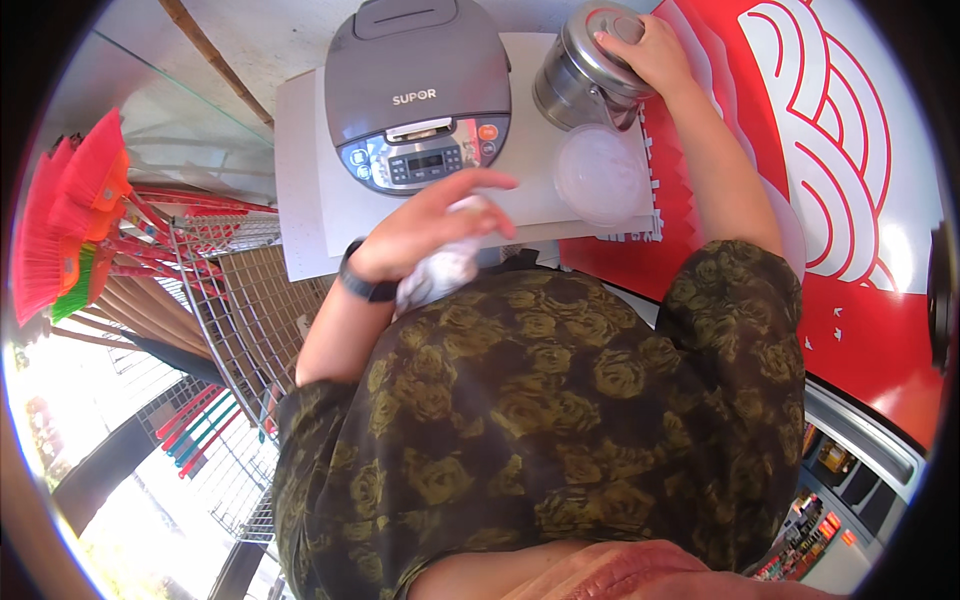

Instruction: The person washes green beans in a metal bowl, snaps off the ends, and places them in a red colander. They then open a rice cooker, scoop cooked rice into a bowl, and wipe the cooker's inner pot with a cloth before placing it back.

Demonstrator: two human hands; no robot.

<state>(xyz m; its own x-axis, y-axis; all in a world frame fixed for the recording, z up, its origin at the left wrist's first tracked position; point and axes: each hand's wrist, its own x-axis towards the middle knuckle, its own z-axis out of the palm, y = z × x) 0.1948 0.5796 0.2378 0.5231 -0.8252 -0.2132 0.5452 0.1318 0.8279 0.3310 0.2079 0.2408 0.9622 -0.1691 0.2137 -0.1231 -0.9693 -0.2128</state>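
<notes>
My left hand (431, 225) is raised in front of the rice cooker, its fingers curled around a crumpled whitish cloth (442, 276) that hangs beneath the palm. My right hand (652, 56) rests on the lid of a round stainless steel canister (574, 86), fingers over its far side; whether it grips the lid is unclear. A wire bail handle hangs on the canister's near side. The grey Supor rice cooker (420, 67), lid closed, stands left of the canister. A translucent round plastic container or lid (600, 176) lies just in front of the canister.
White boards (300, 180) lie under the cooker. A red and white patterned surface (840, 330) fills the right side. At left are a wire basket (225, 300), red-bristled brooms (67, 217) and a bamboo pole (217, 60). Shelves with goods (814, 532) show at lower right.
</notes>
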